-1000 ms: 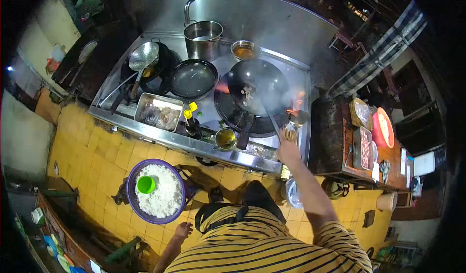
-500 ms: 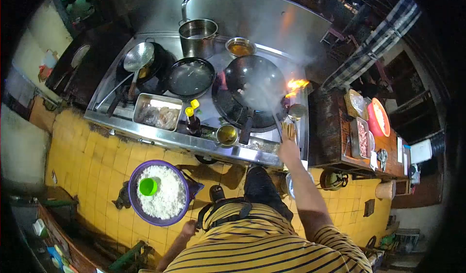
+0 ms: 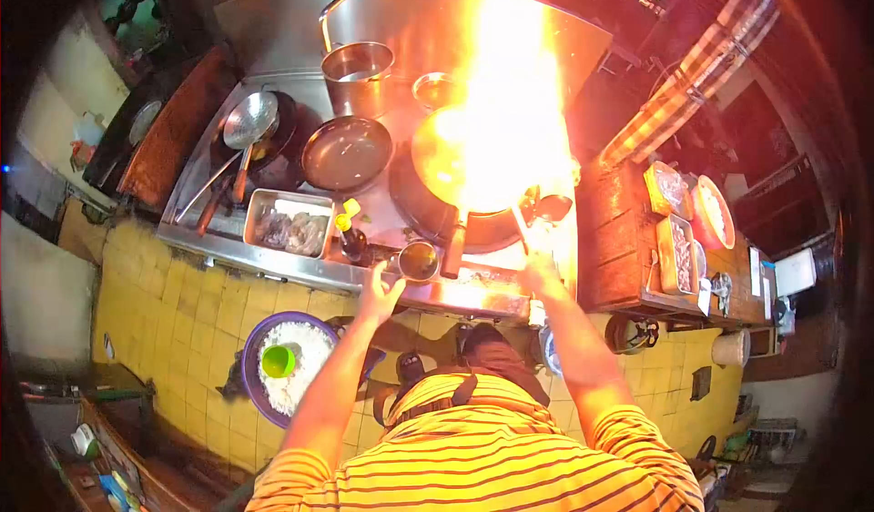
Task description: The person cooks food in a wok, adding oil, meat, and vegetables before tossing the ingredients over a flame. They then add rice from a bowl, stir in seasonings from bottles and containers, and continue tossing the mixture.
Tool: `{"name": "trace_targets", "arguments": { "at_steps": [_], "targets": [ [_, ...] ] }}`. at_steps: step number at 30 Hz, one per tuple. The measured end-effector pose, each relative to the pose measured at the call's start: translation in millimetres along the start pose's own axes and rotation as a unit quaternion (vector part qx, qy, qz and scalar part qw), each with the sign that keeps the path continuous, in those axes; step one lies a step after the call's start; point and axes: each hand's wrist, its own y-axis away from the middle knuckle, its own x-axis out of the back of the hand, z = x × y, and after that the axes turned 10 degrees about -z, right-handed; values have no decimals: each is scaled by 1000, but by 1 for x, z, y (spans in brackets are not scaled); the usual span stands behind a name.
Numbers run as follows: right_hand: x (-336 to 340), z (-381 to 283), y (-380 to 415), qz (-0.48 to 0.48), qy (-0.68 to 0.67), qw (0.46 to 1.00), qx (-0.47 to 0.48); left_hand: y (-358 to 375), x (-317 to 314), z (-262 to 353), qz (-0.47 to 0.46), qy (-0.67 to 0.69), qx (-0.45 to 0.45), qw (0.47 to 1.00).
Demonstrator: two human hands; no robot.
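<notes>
My right hand (image 3: 543,277) is closed round a long-handled cooking tool (image 3: 520,228), which slants up to the wok; flame glare hides its head. A tall, bright flame (image 3: 512,102) covers the wok's right side. Only the left part of the wok (image 3: 433,162) and its handle (image 3: 454,246) show clearly. My left hand (image 3: 379,298) is at the stove's front edge, thumb and fingers apart, right at the handle side of a metal mug (image 3: 418,262) with yellowish liquid. Just left of the mug stands a dark sauce bottle (image 3: 353,242) with a yellow cap.
A steel tray of food (image 3: 289,223), a black pan (image 3: 347,153), a tall pot (image 3: 358,80) and a skimmer (image 3: 250,119) occupy the stove. Below, a purple tub (image 3: 258,389) of rice holds a green cup (image 3: 278,361). A wooden side table (image 3: 612,248) stands right.
My left hand has come up from beside my body to the mug. A large flame has flared over the wok. My right hand stays on the tool.
</notes>
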Motion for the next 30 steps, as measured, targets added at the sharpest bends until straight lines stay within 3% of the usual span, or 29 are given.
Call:
{"name": "trace_targets", "arguments": {
  "at_steps": [1, 2, 3, 4, 5, 7, 8, 10, 11, 13, 15, 16, 17, 19, 20, 22, 23, 24, 25, 29, 30],
  "targets": [
    [-29, 17, -3, 66, 361, 929, -47, -20, -8, -2, 17, -73, -11, 997],
    [-67, 30, -3, 127, 670, 726, -87, -33, -12, -4, 12, -77, -14, 997],
    [-107, 37, 3, 174, 884, 419, -118, -45, -14, -4, -49, -172, 27, 983],
    [-146, 53, -25, 196, 970, 51, -133, -55, -17, -4, -107, -265, 69, 956],
    [-142, 44, -13, 198, 970, 53, -129, -63, -19, -2, -106, -269, 66, 955],
    [-131, 30, 17, 306, 930, 7, -204, -75, -20, -1, -207, -270, 164, 926],
    [-141, 32, 19, 306, 931, 13, -199, -76, -24, -6, -189, -283, 147, 929],
    [-180, 54, 10, 143, 966, -81, -199, -88, -30, -27, -225, -283, 147, 921],
    [-174, 52, -2, 149, 967, -71, -195, -90, -32, -32, -262, -274, 146, 914],
    [-166, 39, -36, 337, 902, 105, -250, -84, -30, -2, -245, -286, 144, 915],
    [-146, 29, -50, 409, 869, 179, -214, -85, -31, 15, -300, -205, 276, 890],
    [-72, 8, -27, 368, 892, 167, -204, -86, -33, -8, -269, -210, 286, 895],
    [-89, 20, -32, 403, 890, 140, -164, -79, -33, -10, -266, -214, 287, 895],
    [-157, 25, -21, 386, 885, 167, -202, -63, -35, -12, -172, -17, 347, 922],
    [-181, 20, -8, 383, 885, 170, -201, -48, -32, -18, -169, -19, 349, 921],
    [-210, -4, 20, 362, 880, 156, -266, -24, -27, -24, -141, -103, 121, 977],
    [-210, -13, 22, 358, 882, 156, -264, -18, -32, -10, -136, -104, 121, 978],
    [-208, -22, 23, 377, 882, 163, -232, -9, -38, 4, -66, 50, 233, 969],
    [-205, -30, 21, 395, 880, 170, -200, -2, -43, 15, 7, 204, 335, 920],
    [-138, -34, -29, 407, 891, 149, -137, 17, -55, 35, 35, 260, 331, 907],
    [-105, -35, -25, 354, 926, 92, -94, 22, -57, 35, 37, 279, 335, 899]
  ]
}}
